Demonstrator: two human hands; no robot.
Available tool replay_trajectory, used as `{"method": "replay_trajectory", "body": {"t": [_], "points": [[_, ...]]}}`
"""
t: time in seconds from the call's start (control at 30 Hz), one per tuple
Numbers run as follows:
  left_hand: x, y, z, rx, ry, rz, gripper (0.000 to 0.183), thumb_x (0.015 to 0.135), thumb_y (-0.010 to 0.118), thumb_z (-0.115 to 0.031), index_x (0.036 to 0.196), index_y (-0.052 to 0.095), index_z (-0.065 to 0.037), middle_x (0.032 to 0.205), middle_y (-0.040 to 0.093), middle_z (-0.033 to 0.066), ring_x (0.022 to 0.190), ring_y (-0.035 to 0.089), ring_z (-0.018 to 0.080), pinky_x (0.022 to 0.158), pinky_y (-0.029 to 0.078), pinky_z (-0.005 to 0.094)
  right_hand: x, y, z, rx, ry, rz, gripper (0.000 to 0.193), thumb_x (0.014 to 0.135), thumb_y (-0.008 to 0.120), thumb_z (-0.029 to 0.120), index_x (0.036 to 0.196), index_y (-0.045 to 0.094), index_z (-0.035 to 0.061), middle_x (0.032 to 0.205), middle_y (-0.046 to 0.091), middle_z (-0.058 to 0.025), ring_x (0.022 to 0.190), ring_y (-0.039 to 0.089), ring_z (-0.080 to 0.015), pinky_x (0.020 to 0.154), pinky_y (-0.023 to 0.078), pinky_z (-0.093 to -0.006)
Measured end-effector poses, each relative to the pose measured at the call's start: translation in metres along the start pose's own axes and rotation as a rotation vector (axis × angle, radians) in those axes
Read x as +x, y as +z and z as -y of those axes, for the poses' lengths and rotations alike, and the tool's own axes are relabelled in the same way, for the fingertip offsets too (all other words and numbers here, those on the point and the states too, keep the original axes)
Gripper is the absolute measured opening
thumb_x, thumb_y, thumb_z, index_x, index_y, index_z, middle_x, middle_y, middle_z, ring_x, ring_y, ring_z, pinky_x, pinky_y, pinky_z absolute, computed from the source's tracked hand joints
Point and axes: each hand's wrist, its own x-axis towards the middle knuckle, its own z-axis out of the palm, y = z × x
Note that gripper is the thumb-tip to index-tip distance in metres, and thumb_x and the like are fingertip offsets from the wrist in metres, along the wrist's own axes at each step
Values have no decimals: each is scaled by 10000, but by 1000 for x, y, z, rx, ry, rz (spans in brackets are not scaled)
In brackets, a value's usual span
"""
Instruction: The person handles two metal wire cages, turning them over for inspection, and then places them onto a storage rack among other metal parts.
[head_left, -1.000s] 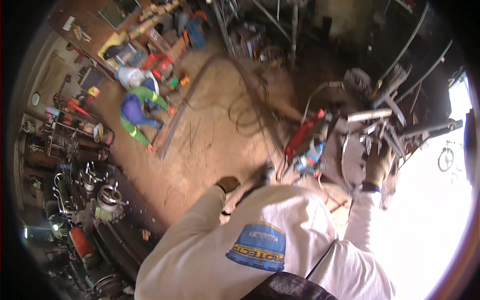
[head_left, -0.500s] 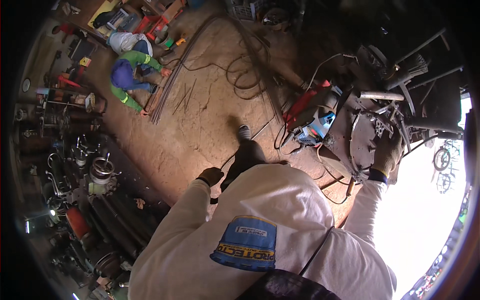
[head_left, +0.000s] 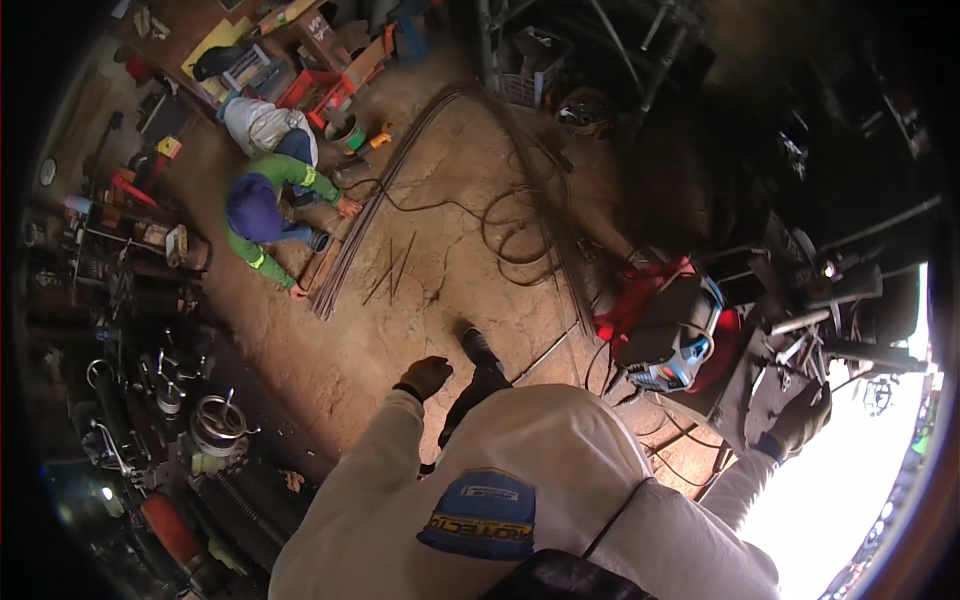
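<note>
My left hand [head_left: 428,376], dark against the brown floor, hangs beside my leg and touches nothing that I can see. Its fingers are too dim and smeared to read. On the right, my gloved right hand [head_left: 802,418] is closed, its fingers curled at the edge of a dark metal worktable [head_left: 741,392]. A thin dark line runs out past those fingers, but what they hold cannot be made out. Loose metal pieces [head_left: 792,352] lie on the worktable just beyond the glove. Left of it sits a blue and grey machine [head_left: 682,362] beside a red object [head_left: 640,296].
A person in green sleeves [head_left: 258,208] crouches at the far left, hands by long thin metal rods [head_left: 372,208] on the floor. Coiled cable [head_left: 520,250] and short rods [head_left: 402,268] lie ahead. Machinery with a handwheel [head_left: 220,422] lines the left; a grey crate [head_left: 522,88] stands far back.
My view has shifted. My left hand has swung forward, and my right hand has moved back to the worktable's nearer edge. The crouching person stays by the rods.
</note>
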Motion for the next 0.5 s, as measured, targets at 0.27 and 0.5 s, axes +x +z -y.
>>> {"method": "replay_trajectory", "body": {"t": [0.27,0.5], "points": [[27,-84,139,216,34,-46,288,938,533,-205,1171,657,-92,1281,634,123,1198,591,311,985,503,414,-137,154,205,417,-385,476,320,838,726,154,1143,678,73,1179,658,-130,1074,638,-310,961,491,-407],[31,-81,193,362,234,261,329,977,471,-244,1237,634,-124,1313,620,110,1223,574,283,1036,463,411,-294,247,111,-499,-872,1596,338,874,561,361,1067,719,133,964,716,-195,945,696,-331,845,524,-458]]}}
